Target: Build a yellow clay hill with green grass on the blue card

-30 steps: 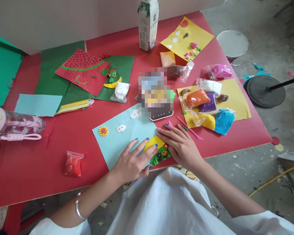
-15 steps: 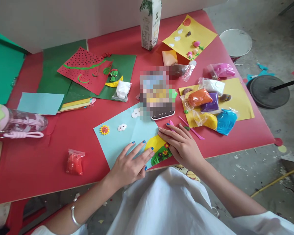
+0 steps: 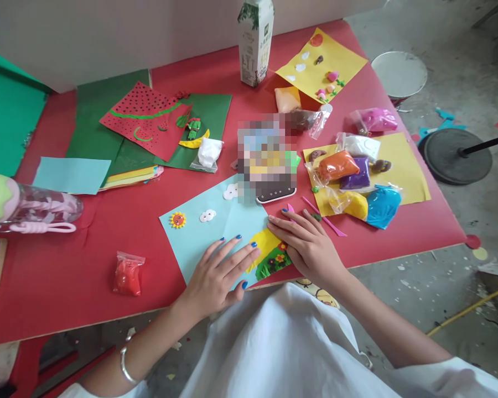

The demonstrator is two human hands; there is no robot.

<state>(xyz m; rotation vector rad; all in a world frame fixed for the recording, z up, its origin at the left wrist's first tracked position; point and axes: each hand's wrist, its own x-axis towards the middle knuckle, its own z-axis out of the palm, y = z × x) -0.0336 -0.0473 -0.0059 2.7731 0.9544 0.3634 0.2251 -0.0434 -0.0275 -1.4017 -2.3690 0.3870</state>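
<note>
A light blue sheet (image 3: 203,243) lies at the table's near edge, bearing an orange and yellow sun (image 3: 177,220), white clouds (image 3: 208,215), a yellow patch (image 3: 262,243) and a green strip with flowers (image 3: 276,262). My left hand (image 3: 222,276) rests palm down on the sheet with fingers spread, its fingertips at the yellow patch's left side. On the sheet's right edge lies my right hand (image 3: 309,246), flat and holding nothing, its fingers partly over the flowers. Just beyond it is a pink tool (image 3: 334,225). A phone (image 3: 276,192) with a blurred screen stands above the sheet.
Bags of coloured clay (image 3: 338,165) lie on a yellow sheet (image 3: 409,177) at the right. A tall carton (image 3: 255,47) stands at the back. At the left are a bottle (image 3: 45,204), a watermelon picture (image 3: 143,119) and a red clay bag (image 3: 128,275).
My left hand has shifted slightly left and up, and its fingers now lie flatter over the sheet, with the thumb stretched out. My right hand has stayed in place.
</note>
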